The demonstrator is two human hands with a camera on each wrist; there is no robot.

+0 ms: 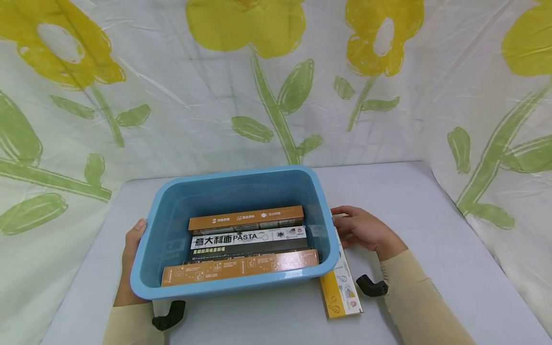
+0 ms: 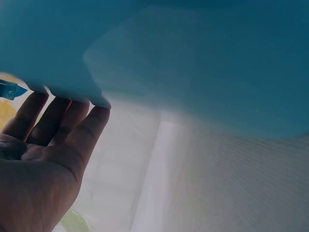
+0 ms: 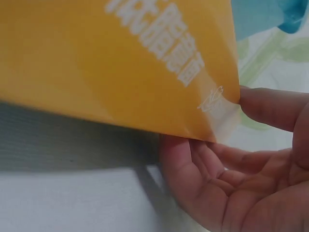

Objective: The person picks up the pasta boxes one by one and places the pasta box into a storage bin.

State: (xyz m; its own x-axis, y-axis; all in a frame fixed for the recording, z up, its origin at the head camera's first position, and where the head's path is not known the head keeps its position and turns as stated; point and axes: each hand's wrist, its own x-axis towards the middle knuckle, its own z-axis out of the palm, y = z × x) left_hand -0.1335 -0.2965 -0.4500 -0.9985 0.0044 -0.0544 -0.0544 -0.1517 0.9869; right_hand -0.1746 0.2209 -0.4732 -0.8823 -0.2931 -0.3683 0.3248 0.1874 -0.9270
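My left hand is at the left side of a light blue plastic basin. In the left wrist view, its nearly straight fingers touch the basin's edge. Beside the basin's right wall, my right hand holds the far end of a yellow and white pasta box. The right wrist view shows the thumb on the end of this box and the other fingers curled at its lower edge. Part of the box is hidden under the basin's rim.
Inside the basin lie a brown box at the back, a black and white pasta box in the middle and another brown box in front. A flower-printed cloth hangs behind the white table.
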